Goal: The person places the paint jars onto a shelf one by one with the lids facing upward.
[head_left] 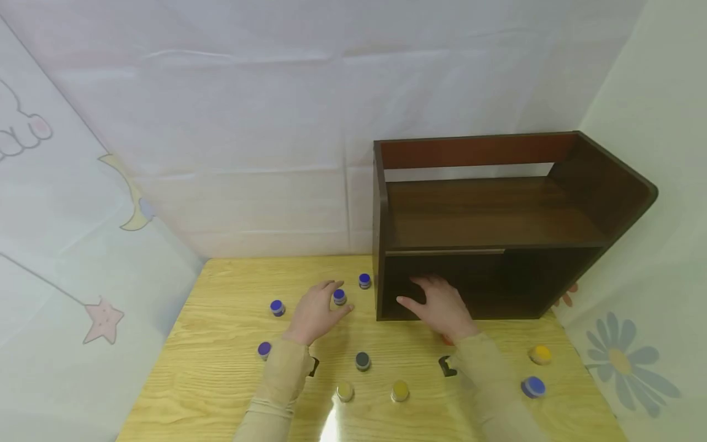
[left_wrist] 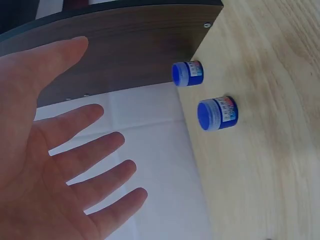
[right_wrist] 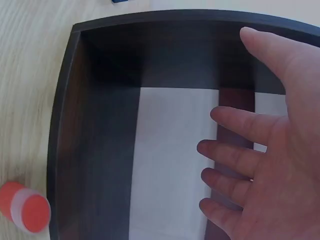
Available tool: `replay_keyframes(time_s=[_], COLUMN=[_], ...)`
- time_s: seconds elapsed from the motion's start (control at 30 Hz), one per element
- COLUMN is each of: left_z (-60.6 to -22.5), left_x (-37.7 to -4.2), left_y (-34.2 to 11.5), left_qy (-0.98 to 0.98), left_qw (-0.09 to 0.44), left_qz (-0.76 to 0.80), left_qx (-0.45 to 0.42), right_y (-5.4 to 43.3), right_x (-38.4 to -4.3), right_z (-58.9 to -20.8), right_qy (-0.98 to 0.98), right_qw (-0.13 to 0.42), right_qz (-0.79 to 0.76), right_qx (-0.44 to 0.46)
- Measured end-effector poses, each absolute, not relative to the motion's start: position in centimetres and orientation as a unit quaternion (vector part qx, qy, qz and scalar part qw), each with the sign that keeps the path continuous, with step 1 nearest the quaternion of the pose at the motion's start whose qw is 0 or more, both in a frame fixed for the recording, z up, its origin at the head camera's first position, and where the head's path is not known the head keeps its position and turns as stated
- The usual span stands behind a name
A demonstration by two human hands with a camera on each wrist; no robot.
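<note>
My left hand (head_left: 319, 312) hovers over the table with its fingers and thumb spread, and nothing is in its grasp. Close by its fingertips stands a small jar with a blue lid (head_left: 339, 297); a second blue-lidded jar (head_left: 364, 281) sits beside the shelf's left side. Both jars, with printed labels, show in the left wrist view, apart from the fingers (left_wrist: 92, 185). My right hand (head_left: 442, 307) is held, fingers apart and holding nothing, before the lower compartment of a dark brown wooden shelf (head_left: 491, 212). A red jar (right_wrist: 34, 212) stands near the shelf's bottom edge, mostly hidden by my right arm in the head view.
More small jars stand about the wooden table (head_left: 232, 393): purple-lidded (head_left: 264, 350) and blue-lidded (head_left: 277, 307) at left, a dark one (head_left: 362, 361) and two yellowish ones (head_left: 400, 391) in front, an orange-yellow one (head_left: 540, 354) and a blue one (head_left: 533, 387) at right. Pale cloth walls (head_left: 265, 123) surround the table.
</note>
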State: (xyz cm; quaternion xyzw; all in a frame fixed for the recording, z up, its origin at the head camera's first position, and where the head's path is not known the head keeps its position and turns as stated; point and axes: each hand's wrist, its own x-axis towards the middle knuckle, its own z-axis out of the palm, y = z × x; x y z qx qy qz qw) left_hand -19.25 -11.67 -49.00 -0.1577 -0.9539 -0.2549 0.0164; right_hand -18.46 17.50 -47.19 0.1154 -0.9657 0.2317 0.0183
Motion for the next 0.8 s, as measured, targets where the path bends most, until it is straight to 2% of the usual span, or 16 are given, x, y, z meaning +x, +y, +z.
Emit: replay_keyframes(time_s=[0.37,0.63,0.8], left_z=[-51.7,-53.7,-54.9], left_x=[-20.4,-21.3,-21.7], left_y=[-12.1,-12.5,-12.9], left_qy=[-0.953,-0.943,-0.938], left_qw=[0.005,0.033,0.063], left_qz=[-0.277,-0.319,-0.333], left_qx=[-0.121,-0.086,-0.073], right_y=[20.9,23.4,24.6], right_x=[-17.6,-16.4,-15.3], right_z=[-44.8,-42.1,-40.0], right_qy=[-0.960,-0.961,-0.958], right_qw=[0.020,0.018,0.044], right_qz=[0.265,0.270,0.278], right_qx=[0.093,0.062,0.045])
